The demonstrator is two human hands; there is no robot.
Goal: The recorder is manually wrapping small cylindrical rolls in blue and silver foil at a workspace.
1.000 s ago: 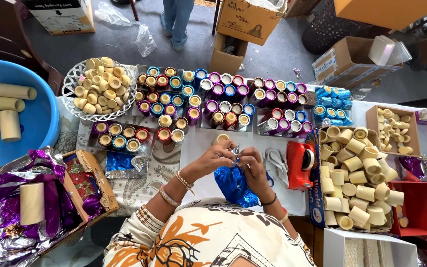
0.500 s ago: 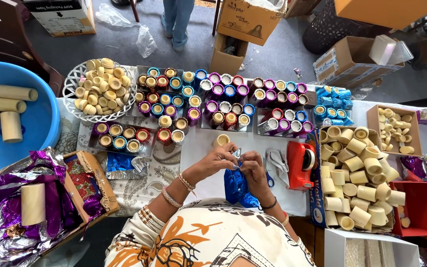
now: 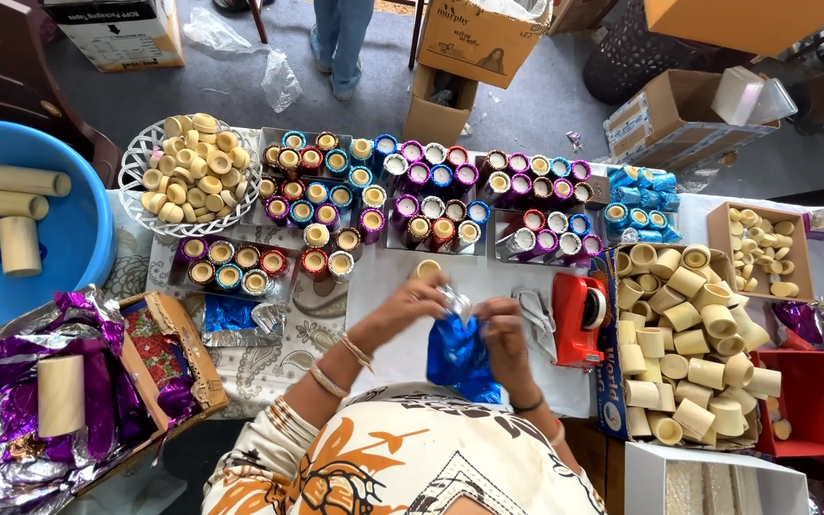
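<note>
A person seated at a bench [image 3: 545,286] is pinching a sheet of blue foil [image 3: 460,358] around a small cup, mostly hidden. The left hand [image 3: 410,310] is closing its fingertips on the silvery top edge; the right hand [image 3: 503,334] is gripping the same bundle from three o'clock. The bundle is hanging at the bench's near edge, at six o'clock from the trays of wrapped cups [image 3: 431,200].

The foil looks thin, light, crinkly and easily torn, and probably slippery; holding it by the gathered top, over the stiff cup beneath, seems safest.

Compared with a second ago, both hands have dropped slightly toward the body, and the foil is hanging longer below them. A red tape dispenser [image 3: 579,319] is sitting at three o'clock, unmoved.
</note>
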